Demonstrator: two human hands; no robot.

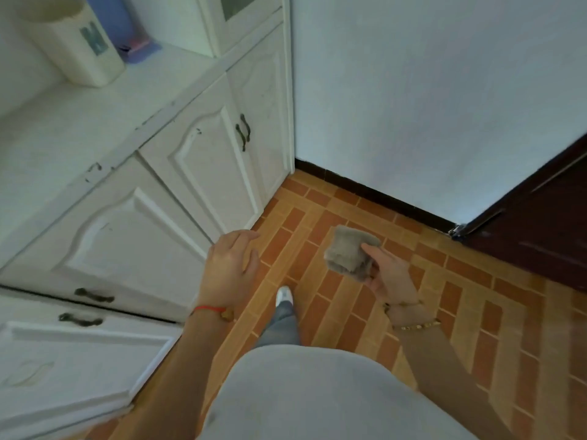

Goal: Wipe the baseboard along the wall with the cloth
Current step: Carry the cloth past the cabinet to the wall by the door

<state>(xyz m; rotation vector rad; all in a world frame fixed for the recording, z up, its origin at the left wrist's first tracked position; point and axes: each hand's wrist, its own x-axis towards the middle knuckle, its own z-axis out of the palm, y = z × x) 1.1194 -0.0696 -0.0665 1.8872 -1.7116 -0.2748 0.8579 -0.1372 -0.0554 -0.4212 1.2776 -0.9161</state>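
A dark baseboard runs along the foot of the white wall, from the cabinet corner to the door hinge. My right hand holds a folded grey cloth in the air above the tiled floor, well short of the baseboard. My left hand hangs empty with fingers loosely apart, close to the white cabinet doors.
White cabinets with dark handles line the left side, with a cream container on the counter. A dark brown door stands at the right. My leg and white shoe are on the orange brick-pattern floor.
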